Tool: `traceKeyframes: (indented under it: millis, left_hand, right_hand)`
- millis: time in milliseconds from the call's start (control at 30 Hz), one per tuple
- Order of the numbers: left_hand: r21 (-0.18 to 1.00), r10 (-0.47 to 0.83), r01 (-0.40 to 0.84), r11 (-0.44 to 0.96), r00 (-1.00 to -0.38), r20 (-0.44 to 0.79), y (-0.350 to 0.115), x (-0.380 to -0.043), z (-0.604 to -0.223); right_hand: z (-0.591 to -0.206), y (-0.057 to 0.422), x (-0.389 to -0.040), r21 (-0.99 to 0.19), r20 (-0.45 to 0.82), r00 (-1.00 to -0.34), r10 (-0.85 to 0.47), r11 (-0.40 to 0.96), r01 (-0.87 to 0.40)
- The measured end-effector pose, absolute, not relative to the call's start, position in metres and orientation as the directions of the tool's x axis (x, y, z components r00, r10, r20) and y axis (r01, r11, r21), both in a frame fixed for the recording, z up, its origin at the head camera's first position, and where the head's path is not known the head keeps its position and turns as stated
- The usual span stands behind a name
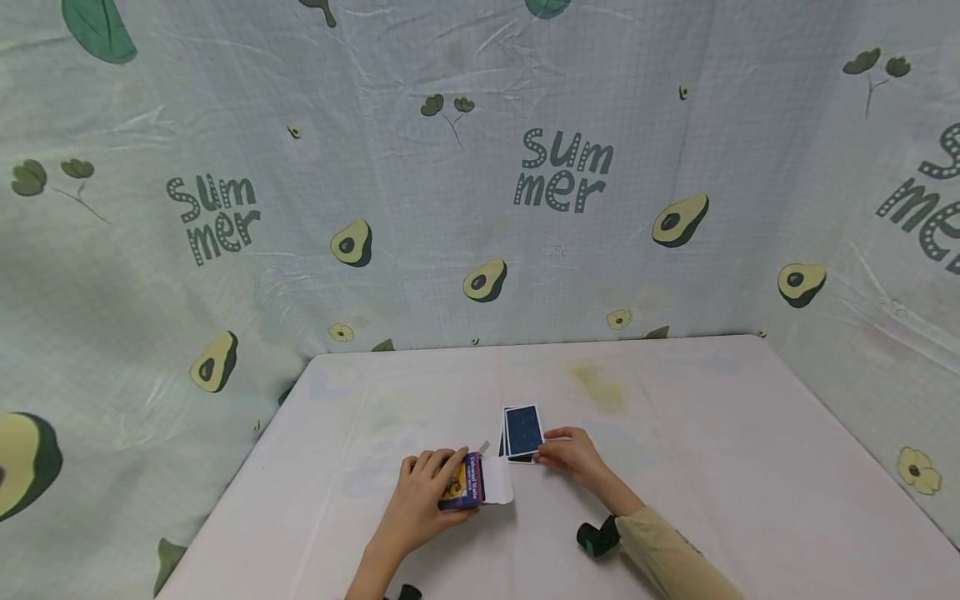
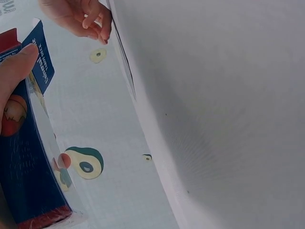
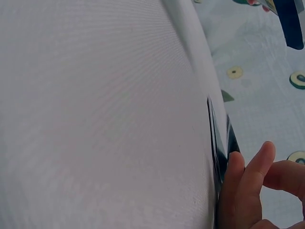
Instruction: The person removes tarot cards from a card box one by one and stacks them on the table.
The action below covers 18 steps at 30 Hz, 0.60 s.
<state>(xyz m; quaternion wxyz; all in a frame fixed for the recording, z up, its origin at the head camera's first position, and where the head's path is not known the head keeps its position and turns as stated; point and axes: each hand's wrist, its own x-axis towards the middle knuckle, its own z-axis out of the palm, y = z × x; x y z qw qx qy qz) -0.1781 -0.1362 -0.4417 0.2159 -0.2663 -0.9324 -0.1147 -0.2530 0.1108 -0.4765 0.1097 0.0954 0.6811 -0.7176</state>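
Observation:
My left hand (image 1: 429, 497) grips a tarot card box (image 1: 471, 479) labelled "Universal Waite", its end flap (image 1: 497, 481) standing open to the right. In the left wrist view the dark blue box (image 2: 28, 157) is tilted, with the thumb (image 2: 18, 67) across it near the flap. Dark blue cards with white borders (image 1: 522, 429) lie slightly fanned on the table beyond the box. My right hand (image 1: 570, 452) pinches the right edge of the top card. Seen from the right wrist, one card (image 3: 232, 136) stands a little raised from the others, partly behind the fingers (image 3: 248, 191).
The white table (image 1: 675, 433) has a yellowish stain (image 1: 598, 387) toward the back. A printed cloth (image 1: 420, 183) with avocados and "summer" lettering hangs around its back and sides. A black strap-like object (image 1: 597, 538) is by the right wrist.

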Motion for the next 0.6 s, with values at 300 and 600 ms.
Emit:
traceKeyframes:
  millis: [300, 600]
  left_hand:
    - [0.104, 0.445, 0.552, 0.827, -0.757, 0.478, -0.1355, -0.1778, -0.4420]
    - [0.102, 0.448, 0.544, 0.833, -0.771, 0.453, -0.1344, -0.1772, -0.4416]
  right_hand:
    - [-0.4774, 0.1107, -0.2530, -0.949, -0.315, -0.949, -0.004, 0.033, 0.315]
    - [-0.4747, 0.1087, -0.2505, -0.946, -0.310, -0.950, 0.040, 0.093, 0.312]
